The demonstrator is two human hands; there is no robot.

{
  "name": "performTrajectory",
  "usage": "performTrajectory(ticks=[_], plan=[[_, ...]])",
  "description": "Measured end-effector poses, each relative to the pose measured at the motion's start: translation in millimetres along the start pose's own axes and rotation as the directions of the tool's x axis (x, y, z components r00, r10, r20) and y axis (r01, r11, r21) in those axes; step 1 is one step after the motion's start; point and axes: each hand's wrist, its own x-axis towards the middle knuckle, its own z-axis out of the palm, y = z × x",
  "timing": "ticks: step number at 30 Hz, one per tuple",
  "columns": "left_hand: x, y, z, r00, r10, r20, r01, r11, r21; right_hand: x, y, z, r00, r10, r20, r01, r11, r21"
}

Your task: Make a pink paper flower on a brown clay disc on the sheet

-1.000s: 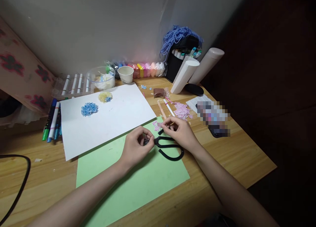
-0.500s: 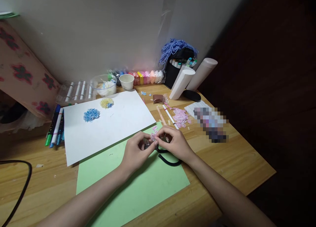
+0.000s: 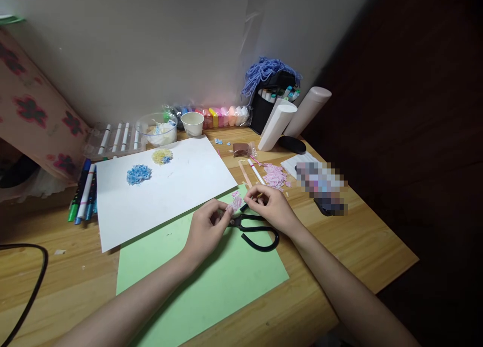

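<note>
My left hand (image 3: 207, 224) is closed in a pinch at a small bunch of pink paper shreds (image 3: 236, 202). To its right, my right hand (image 3: 272, 208) has its thumb and fingers pressed together; whatever they hold, if anything, is too small to make out. Black-handled scissors (image 3: 273, 246) lie beneath both hands on the green paper (image 3: 199, 286), their blades hidden by my left hand. On the white paper (image 3: 184, 201) are a blue shredded-paper clump (image 3: 139, 175) and a yellow one (image 3: 162, 156) with some blue. A pile of pink shreds (image 3: 274, 176) lies beyond my right hand.
Along the wall stand a clear bowl (image 3: 156, 131), a paper cup (image 3: 192, 124), wrapped coloured clay (image 3: 222, 116), a black pen holder (image 3: 260, 113) and white bottles (image 3: 278, 128). A phone-like object (image 3: 328, 207) lies at right. Markers (image 3: 86, 191) lie at left.
My right hand has drawn apart from my left, moving right and slightly up. The pink shreds between them show more openly, and more of the scissors is visible.
</note>
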Motion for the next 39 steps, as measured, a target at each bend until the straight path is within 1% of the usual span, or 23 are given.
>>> performTrajectory(ticks=[3,5,8,12,17,20,24,32,36,39], plan=[[-0.3,-0.8,-0.1,1.0,-0.007,-0.003,0.007,1.0,0.003,0.4,-0.8,-0.3,1.0,0.001,0.01,-0.002,0.999,0.04],[-0.6,-1.2,-0.3,1.0,-0.008,-0.003,0.008,1.0,0.008,-1.3,-2.4,1.7,0.998,-0.029,0.055,0.025,0.997,0.066],[-0.6,-1.4,-0.1,1.0,-0.003,-0.002,0.003,1.0,0.015,-4.4,-3.6,6.8,0.991,-0.082,0.104,0.077,0.996,0.053],[-0.5,-1.5,0.2,1.0,-0.002,-0.005,0.002,1.0,0.023,-6.3,-2.8,9.8,0.992,-0.101,0.079,0.102,0.995,0.002],[-1.0,-1.0,0.1,1.0,-0.005,-0.009,0.005,1.0,0.022,-8.4,-6.2,8.2,0.978,-0.194,0.071,0.197,0.979,-0.044],[-0.5,-1.0,0.4,1.0,-0.002,-0.007,0.002,1.0,0.016,-9.6,-6.8,10.3,0.976,-0.212,0.04,0.214,0.974,-0.07],[-0.1,-1.5,0.9,1.0,-0.001,-0.001,0.001,1.0,0.011,-9.0,-3.2,13.3,0.987,-0.161,0.006,0.161,0.985,-0.065],[-0.8,-0.1,0.7,1.0,0.009,-0.005,-0.009,0.999,0.04,-5.7,-1.6,11.1,0.998,-0.055,0.003,0.055,0.998,0.005],[-0.6,1.0,0.0,1.0,0.01,-0.023,-0.009,0.998,0.056,0.3,0.5,2.6,0.998,-0.001,-0.059,0.006,0.997,0.075],[-0.8,0.1,-0.1,1.0,0.008,-0.019,-0.007,0.999,0.04,7.4,9.3,-14.8,0.986,0.06,-0.158,-0.054,0.998,0.041]])
